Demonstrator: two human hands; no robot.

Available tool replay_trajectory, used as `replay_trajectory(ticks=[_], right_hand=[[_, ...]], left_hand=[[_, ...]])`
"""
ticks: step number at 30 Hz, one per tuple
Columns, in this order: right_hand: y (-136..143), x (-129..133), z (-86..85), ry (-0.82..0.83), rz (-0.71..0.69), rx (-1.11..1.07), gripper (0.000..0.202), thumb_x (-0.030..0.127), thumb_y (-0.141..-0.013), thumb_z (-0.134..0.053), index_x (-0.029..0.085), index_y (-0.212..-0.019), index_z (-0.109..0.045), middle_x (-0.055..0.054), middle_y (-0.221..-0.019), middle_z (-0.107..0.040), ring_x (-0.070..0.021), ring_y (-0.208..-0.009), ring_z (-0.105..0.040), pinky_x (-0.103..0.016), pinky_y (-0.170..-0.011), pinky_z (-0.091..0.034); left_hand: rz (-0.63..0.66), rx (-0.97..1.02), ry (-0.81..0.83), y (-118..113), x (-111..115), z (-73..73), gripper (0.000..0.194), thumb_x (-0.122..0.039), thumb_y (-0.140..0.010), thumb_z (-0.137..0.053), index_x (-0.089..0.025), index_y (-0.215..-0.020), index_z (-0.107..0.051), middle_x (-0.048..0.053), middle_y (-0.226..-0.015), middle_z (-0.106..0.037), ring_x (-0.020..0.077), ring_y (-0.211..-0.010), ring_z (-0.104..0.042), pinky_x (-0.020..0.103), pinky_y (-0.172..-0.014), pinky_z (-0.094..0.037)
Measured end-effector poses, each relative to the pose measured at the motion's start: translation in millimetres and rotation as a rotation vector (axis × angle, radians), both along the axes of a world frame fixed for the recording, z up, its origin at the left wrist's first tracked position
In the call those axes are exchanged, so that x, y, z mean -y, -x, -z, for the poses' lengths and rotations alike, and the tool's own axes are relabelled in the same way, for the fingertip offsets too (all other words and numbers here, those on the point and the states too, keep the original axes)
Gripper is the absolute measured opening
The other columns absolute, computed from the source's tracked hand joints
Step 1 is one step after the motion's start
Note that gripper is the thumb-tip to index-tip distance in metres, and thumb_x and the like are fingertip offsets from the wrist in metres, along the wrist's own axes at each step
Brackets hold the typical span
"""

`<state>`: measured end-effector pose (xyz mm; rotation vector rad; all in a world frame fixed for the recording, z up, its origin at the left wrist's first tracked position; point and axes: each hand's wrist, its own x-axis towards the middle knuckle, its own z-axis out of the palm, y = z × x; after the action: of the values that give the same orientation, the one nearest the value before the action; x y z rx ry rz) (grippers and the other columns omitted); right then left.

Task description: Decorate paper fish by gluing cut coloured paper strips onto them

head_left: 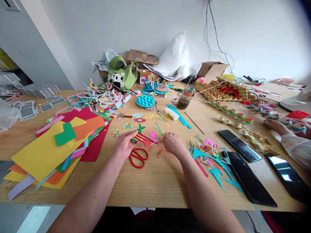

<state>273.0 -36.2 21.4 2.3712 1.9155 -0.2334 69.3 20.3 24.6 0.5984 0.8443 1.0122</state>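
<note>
My left hand (125,143) pinches thin red and yellow paper strips (145,138), which fan out to the right. Just beyond its fingertips is a green paper cutout (141,128). My right hand (173,143) is closed with its knuckles up, over the tabletop; whatever its fingers hold is hidden. Orange paper scraps (162,151) lie beside it. Below the left hand rest red-handled scissors (139,158), their blades not clearly visible. A pink paper fish (153,135) and green strips (159,128) lie between and beyond the hands.
Stacked coloured sheets (36,155) cover the left side. Paper offcuts (206,150) and phones (250,178) lie to the right. Beyond are a glue bottle (172,114), a glass jar (186,99) and a blue craft piece (145,101). Another person's hand (277,126) rests at far right.
</note>
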Motion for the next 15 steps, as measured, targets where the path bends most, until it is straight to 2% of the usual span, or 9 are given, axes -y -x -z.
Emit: replay_trajectory(ticks=[5, 9, 11, 15], right_hand=[[-0.6, -2.7, -11.3, -0.055, -0.008, -0.098, 0.020, 0.012, -0.091, -0.042, 0.008, -0.098, -0.061, -0.018, -0.103, -0.067, -0.0214, -0.099, -0.061, -0.027, -0.082, -0.040], [9.9, -0.7, -22.6, -0.200, -0.030, -0.484, 0.015, 0.020, -0.092, -0.043, 0.015, -0.086, -0.056, -0.007, -0.084, -0.067, -0.0148, -0.075, -0.059, -0.023, -0.064, -0.039], [17.9, 2.0, -23.5, -0.291, -0.074, -0.639, 0.013, 0.022, -0.090, -0.045, 0.017, -0.081, -0.052, -0.003, -0.075, -0.064, -0.0135, -0.067, -0.056, -0.023, -0.060, -0.037], [31.4, 6.7, -19.6, -0.394, -0.146, -0.721, 0.009, 0.020, -0.086, -0.047, 0.019, -0.078, -0.048, 0.001, -0.068, -0.059, -0.0120, -0.061, -0.051, -0.023, -0.058, -0.035]], left_hand=[[0.057, 0.006, -0.004, 0.1, 1.7, -0.9, 0.019, -0.018, -0.053, -0.084, -0.015, -0.066, -0.071, 0.005, -0.071, -0.073, 0.0161, -0.067, -0.067, 0.023, -0.054, -0.047], [0.195, 0.035, -0.037, -2.1, 7.9, -2.2, 0.021, -0.021, -0.053, -0.086, -0.013, -0.067, -0.073, 0.008, -0.073, -0.074, 0.0199, -0.072, -0.069, 0.032, -0.068, -0.053], [0.242, 0.031, -0.073, -3.9, 11.4, -2.1, 0.021, -0.022, -0.054, -0.086, -0.013, -0.068, -0.074, 0.009, -0.074, -0.075, 0.0198, -0.072, -0.069, 0.033, -0.073, -0.053], [0.278, -0.020, -0.125, -7.0, 15.4, -2.1, 0.024, -0.024, -0.057, -0.085, -0.012, -0.075, -0.077, 0.010, -0.080, -0.076, 0.0201, -0.078, -0.069, 0.031, -0.077, -0.052]])
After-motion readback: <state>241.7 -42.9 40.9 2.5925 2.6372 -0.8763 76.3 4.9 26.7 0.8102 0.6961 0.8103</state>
